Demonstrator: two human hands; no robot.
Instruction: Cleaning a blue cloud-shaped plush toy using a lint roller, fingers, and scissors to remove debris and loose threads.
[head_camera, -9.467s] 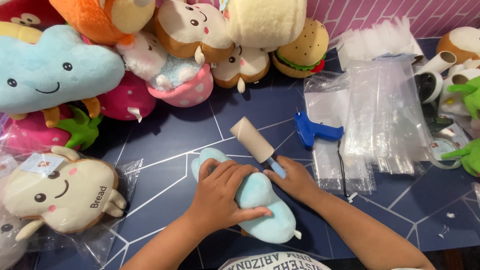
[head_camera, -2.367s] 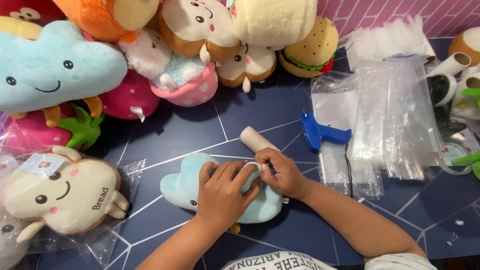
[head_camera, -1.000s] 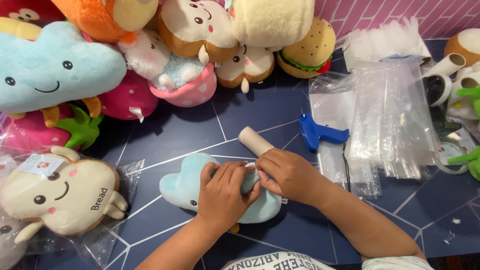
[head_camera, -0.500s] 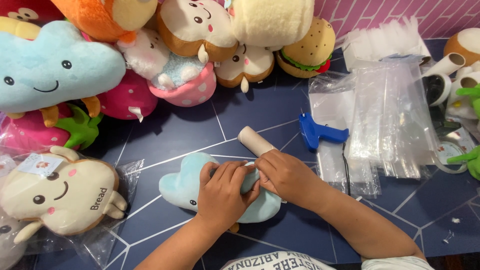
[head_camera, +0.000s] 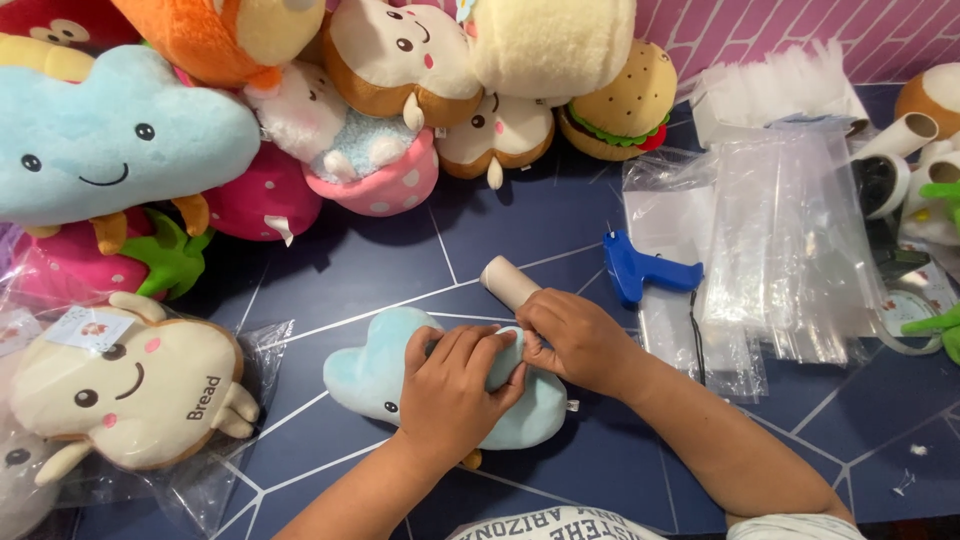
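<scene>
Small blue plush (head_camera: 375, 370) lies on the dark desk (head_camera: 520, 230), low centre, well clear of the toy pile along the far edge; the left hand (head_camera: 455, 390) lies flat over its middle, fingers together and curled over the upper edge, pressing it down, presumably so it does not slide under the roller; the right hand (head_camera: 575, 335) comes in from the right with the forearm slanting across the desk, wrist bent inward, grip clamped on the handle of a lint roller (head_camera: 508, 282); the handle itself is hidden in the fist, only the pale roll shows, angled up and left, just beside the plush's upper edge; whether the roll touches the fabric, I cannot tell; the two hands meet fingertip to fingertip above the plush; a blue tagging gun (head_camera: 640, 272) rests just right of the right hand, partly on a spread of clear bags (head_camera: 790, 240), near at hand; a bagged bread plush (head_camera: 125, 385) sits at the left edge, apart from the loose ones, so likely finished; a large cloud plush (head_camera: 110, 150) and a burger plush (head_camera: 625, 105) lie unbagged in the far row.
</scene>
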